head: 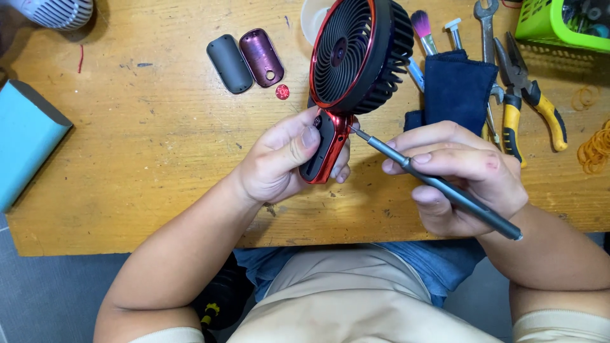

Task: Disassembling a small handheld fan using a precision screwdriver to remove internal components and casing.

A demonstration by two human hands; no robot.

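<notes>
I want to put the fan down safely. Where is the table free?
Free wood lies left of the left hand, between the teal box and the two covers. It is crowded right of the fan: cloth, pliers, wrench.

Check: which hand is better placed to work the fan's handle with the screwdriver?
Right, probably. The right hand holds the screwdriver, tip at the fan handle; the left hand grips that handle.

One handheld fan (pixel 356 63), one screwdriver (pixel 438 184), two oval covers (pixel 244 60), one pliers (pixel 527 95), two hands (pixel 279 162), one green basket (pixel 540 22)
</notes>
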